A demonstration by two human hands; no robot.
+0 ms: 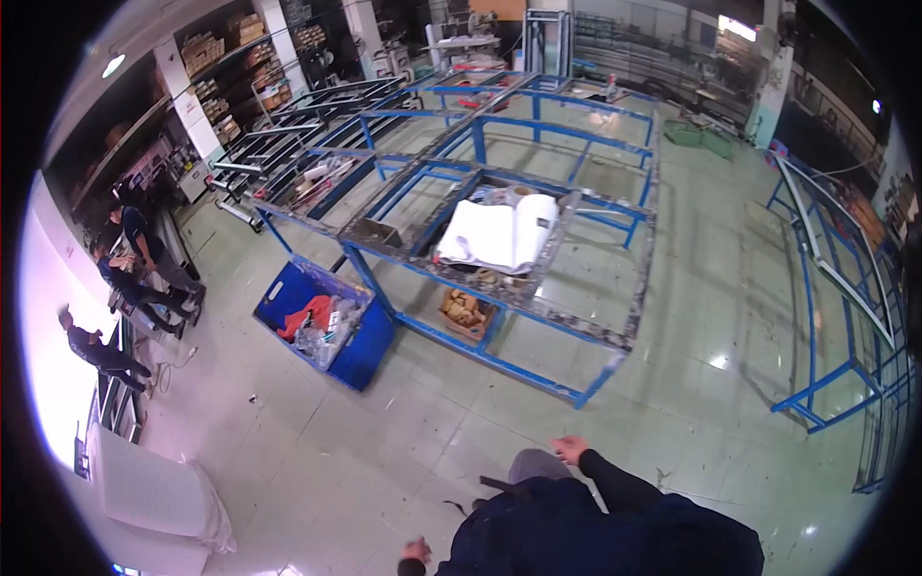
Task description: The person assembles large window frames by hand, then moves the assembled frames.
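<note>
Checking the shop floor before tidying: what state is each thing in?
right hand: empty, held out in front
left hand: low at picture edge, grip unclear
blue bin: open, part filled with scrap
blue frame table: upright on floor
white sheets: folded, lying on the frame table
cardboard box: open, under the frame table
white sack: full, lying on floor

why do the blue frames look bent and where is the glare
Head view: the fisheye lens bows the blue frames toward the edges; lights glare off the glossy floor; the left edge is blown out white.
</note>
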